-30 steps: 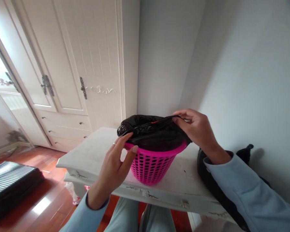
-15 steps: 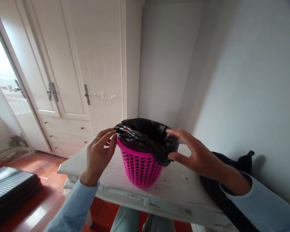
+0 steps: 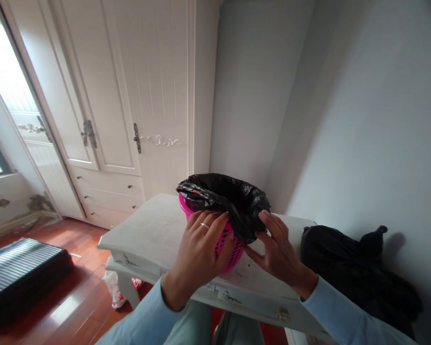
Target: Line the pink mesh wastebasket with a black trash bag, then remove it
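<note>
In the head view, a pink basket (image 3: 236, 258) is seen upright on a white table (image 3: 147, 230), lined with a black plastic bag (image 3: 224, 196) whose top is folded outward over the rim. The basket is placed directly beyond the left hand (image 3: 199, 251), by which part of its front is covered. It lies to the left of the right hand (image 3: 280, 251).

The left hand's fingers are bent forward together, with their tips laid against the bag at the near rim; whether the plastic is pinched there cannot be told. A ring (image 3: 204, 225) is worn on one finger. The right hand is held half curled, its fingertips set at the right edge of the bag and its thumb kept lower, beside the drooping fold; whether the fold is gripped cannot be told. Both wrists are covered by light blue sleeves.

A small red mark (image 3: 196, 191) is shown on the bag's folded edge, too small to be made out as lettering or otherwise. On the table's front, dark scrolled decoration (image 3: 232, 297) can be seen. A black bundle (image 3: 345, 254) is set at the right.
</note>
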### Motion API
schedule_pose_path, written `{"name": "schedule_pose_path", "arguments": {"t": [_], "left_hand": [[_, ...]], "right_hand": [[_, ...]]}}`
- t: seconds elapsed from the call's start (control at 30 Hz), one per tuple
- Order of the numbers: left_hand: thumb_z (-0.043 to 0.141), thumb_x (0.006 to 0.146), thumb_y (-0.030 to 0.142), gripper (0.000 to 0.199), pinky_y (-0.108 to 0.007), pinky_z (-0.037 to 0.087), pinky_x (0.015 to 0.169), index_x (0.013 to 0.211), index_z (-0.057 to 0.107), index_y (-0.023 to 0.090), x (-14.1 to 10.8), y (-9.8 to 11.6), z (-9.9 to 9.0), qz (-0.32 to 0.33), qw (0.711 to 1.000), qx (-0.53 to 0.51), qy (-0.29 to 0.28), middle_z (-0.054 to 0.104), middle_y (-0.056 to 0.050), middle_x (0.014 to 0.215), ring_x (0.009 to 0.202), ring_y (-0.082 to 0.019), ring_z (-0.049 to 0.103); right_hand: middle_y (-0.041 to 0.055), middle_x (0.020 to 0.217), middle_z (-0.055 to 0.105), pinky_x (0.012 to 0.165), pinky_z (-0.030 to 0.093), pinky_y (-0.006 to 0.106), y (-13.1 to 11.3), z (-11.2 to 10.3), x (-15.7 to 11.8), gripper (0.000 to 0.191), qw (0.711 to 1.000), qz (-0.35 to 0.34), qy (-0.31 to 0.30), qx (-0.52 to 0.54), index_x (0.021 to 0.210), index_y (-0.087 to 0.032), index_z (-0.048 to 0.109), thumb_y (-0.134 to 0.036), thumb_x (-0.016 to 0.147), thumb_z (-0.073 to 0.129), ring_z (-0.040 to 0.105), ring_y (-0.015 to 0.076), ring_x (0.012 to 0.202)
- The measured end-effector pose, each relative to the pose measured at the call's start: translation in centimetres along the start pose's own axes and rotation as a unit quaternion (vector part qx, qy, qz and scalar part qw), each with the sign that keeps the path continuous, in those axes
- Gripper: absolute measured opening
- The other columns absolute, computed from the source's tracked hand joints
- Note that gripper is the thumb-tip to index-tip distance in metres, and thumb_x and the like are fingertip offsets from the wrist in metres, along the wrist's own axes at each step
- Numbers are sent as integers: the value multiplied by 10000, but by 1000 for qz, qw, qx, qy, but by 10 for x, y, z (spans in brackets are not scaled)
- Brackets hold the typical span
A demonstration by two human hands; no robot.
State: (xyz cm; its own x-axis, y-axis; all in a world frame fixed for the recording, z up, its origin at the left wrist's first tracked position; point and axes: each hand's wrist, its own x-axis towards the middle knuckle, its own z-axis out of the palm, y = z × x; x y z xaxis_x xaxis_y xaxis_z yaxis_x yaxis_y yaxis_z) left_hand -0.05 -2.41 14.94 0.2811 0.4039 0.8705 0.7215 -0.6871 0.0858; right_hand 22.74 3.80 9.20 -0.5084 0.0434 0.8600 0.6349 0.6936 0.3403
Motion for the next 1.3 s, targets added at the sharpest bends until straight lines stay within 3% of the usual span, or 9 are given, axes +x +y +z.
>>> {"name": "schedule_pose_path", "arguments": {"t": [0.2,0.4,0.5,0.63,0.73,0.87,1.03,1.17,1.3], "left_hand": [[573,950,266,307,-433,420,932,1239,580,163,1,2,8,-81,997,-5,18,733,-102,1048,943,-258,649],[555,974,277,245,-395,419,914,1187,606,167,-1,-10,1,-86,995,-30,32,731,-75,1012,926,-223,649],[534,987,275,217,-392,418,909,1156,624,172,-2,-14,0,-99,994,-27,45,727,-62,974,898,-210,637],[527,992,279,193,-393,410,905,1091,650,168,-1,-14,1,-101,994,-21,36,722,-58,936,890,-210,622],[532,991,289,187,-391,400,903,1059,659,169,0,-12,1,-115,992,-34,40,723,-56,929,886,-209,617],[456,1026,322,252,-381,387,870,992,670,194,3,-13,-2,-145,986,-70,32,719,-38,900,862,-199,607],[338,1062,342,425,-377,371,842,763,602,195,2,-22,-4,-160,982,-95,41,676,-31,783,789,-184,586],[327,1067,352,450,-368,371,818,733,584,192,0,-31,-3,-161,980,-114,42,632,-16,728,746,-175,559],[351,1065,331,413,-350,388,818,806,642,196,1,-37,0,-153,977,-128,69,661,-8,761,771,-170,579]], "right_hand": [[231,1569,402,1065,504,557,-2,1,8,258,1000,-26,-3,-1,1139,-144,608,-148,881,617,466,342,1415],[211,1384,573,1029,538,489,5,-31,44,262,997,12,28,72,1123,-141,615,-39,890,554,561,290,1306],[194,1321,598,993,556,488,-4,-41,58,190,994,8,4,108,1094,-159,591,-150,906,615,582,287,1261],[212,1320,576,1058,513,526,-26,-31,49,234,998,-28,-48,38,1006,-153,609,-336,890,696,541,324,1306],[213,1342,578,1066,490,520,-32,-16,35,122,998,-29,-40,-35,985,-146,650,-214,890,685,533,323,1319],[167,1341,623,1062,472,451,-23,-12,33,121,999,-31,-14,1,959,-165,665,-74,898,614,563,268,1298],[141,1415,582,1047,487,449,-2,-36,59,93,976,142,7,166,999,-212,652,-203,959,569,556,270,1319],[92,1202,708,963,525,401,24,-50,92,192,894,346,-6,285,1005,-226,683,-384,958,585,662,243,1118],[73,903,740,796,534,356,52,-46,125,331,841,427,-102,316,936,-180,724,-492,862,642,670,221,840]]}}
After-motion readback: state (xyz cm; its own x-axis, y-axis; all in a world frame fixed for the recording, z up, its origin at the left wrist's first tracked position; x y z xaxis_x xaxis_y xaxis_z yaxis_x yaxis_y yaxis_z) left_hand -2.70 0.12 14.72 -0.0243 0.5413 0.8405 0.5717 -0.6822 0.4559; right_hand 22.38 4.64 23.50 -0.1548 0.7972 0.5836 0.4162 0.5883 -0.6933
